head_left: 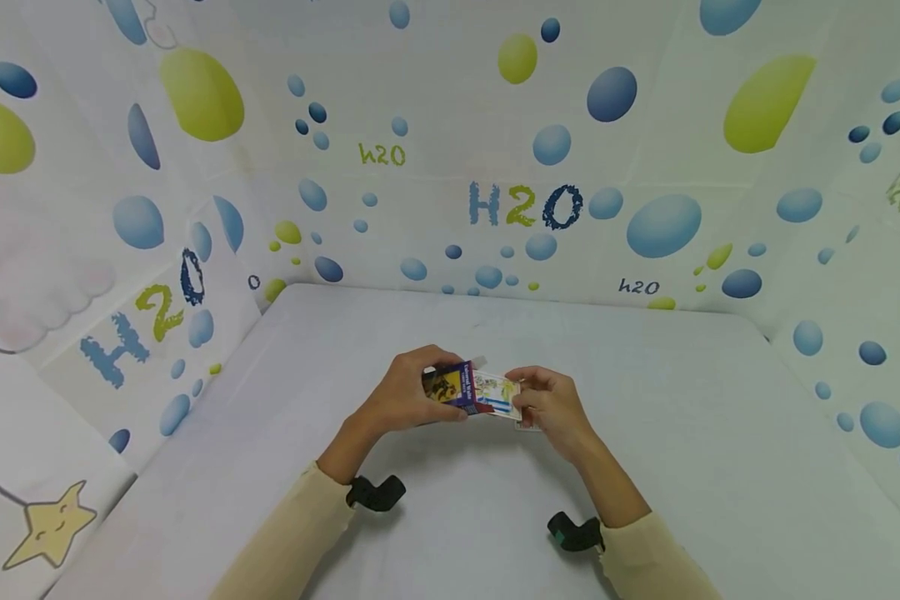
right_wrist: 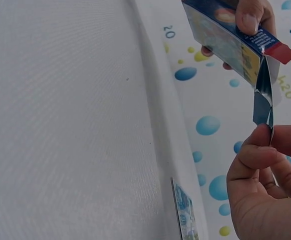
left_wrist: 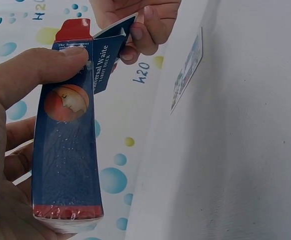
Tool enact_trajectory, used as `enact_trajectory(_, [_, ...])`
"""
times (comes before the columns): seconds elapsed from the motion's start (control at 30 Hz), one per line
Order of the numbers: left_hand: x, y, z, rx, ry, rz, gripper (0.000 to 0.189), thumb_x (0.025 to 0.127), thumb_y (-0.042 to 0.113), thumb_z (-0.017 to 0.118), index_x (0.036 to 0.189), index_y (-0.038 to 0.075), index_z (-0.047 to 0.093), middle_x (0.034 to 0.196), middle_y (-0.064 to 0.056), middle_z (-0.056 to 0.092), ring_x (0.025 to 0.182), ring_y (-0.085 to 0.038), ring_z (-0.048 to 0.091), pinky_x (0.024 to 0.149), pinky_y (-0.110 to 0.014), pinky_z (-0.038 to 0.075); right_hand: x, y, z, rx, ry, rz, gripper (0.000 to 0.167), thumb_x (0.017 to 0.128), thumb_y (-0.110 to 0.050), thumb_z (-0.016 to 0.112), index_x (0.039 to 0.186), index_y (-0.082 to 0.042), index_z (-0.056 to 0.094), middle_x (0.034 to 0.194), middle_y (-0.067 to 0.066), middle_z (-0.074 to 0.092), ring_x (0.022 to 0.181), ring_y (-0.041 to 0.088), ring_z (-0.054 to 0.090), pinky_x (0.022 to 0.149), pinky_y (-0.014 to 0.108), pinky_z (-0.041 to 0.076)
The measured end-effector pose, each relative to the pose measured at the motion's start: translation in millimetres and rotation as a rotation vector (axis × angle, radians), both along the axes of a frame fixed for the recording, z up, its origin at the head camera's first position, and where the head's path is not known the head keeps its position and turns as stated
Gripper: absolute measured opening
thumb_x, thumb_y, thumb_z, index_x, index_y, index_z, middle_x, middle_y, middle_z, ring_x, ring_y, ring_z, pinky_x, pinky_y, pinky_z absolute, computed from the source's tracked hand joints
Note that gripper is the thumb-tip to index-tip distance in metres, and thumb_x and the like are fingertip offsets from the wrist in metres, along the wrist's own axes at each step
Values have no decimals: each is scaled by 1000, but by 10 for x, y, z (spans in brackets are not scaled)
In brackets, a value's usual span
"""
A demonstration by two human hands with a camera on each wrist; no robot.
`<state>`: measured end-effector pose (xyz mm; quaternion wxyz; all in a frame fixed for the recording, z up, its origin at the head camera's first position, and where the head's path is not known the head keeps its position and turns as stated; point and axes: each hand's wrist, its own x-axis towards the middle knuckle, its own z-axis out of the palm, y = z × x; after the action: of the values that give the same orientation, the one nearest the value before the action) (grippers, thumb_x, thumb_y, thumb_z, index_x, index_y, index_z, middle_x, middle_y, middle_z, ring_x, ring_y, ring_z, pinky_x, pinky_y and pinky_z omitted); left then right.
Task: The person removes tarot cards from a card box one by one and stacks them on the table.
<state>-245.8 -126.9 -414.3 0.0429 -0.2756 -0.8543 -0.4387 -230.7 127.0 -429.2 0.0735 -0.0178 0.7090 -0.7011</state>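
Note:
A dark blue tarot deck box (head_left: 446, 386) with red tabs is gripped by my left hand (head_left: 401, 396), its thumb lying across one narrow side. In the left wrist view, the box side (left_wrist: 65, 155) shows a sleeping moon face under clear wrap. My right hand (head_left: 558, 410) pinches the outer edge of a thin, colourfully printed card (head_left: 498, 393) that juts from the box's opened end. Whether one card or several are pinched cannot be seen. Below the right hand another printed card (left_wrist: 189, 70) lies on the white surface, mostly hidden in the head view.
A white cloth-covered table (head_left: 690, 433) spreads around both hands. White curtains (head_left: 450, 100) printed with blue and green drops and H2O lettering stand behind and at the sides. Black wrist cameras (head_left: 378, 493) are strapped beside the cream sleeves (head_left: 292, 533).

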Motion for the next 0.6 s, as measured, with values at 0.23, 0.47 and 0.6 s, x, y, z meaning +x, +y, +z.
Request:
enact_trajectory(0.23, [3, -5, 6, 5, -1, 4, 67, 69, 30, 94, 129, 17, 66, 121, 5, 65, 110, -16, 60, 96, -40, 54, -12, 11, -12, -5, -3, -9, 36, 83, 5, 63, 119, 6, 63, 98, 14, 57, 79, 22, 56, 53, 24, 45])
enact_trajectory(0.47, [7, -22, 6, 1, 6, 28, 67, 70, 30, 94, 130, 17, 65, 121, 4, 66, 111, -17, 60, 95, -40, 54, -20, 13, -20, -22, -11, -30, 35, 81, 7, 62, 117, 6, 62, 95, 13, 58, 74, 21, 54, 52, 23, 44])
enact_trajectory(0.6, [-1, -32, 7, 6, 13, 31, 68, 71, 29, 93, 131, 17, 65, 122, 3, 65, 112, -18, 60, 95, -40, 54, -26, 12, -14, -55, -18, -42, 35, 80, 8, 62, 115, 7, 62, 94, 13, 59, 70, 20, 53, 51, 23, 44])
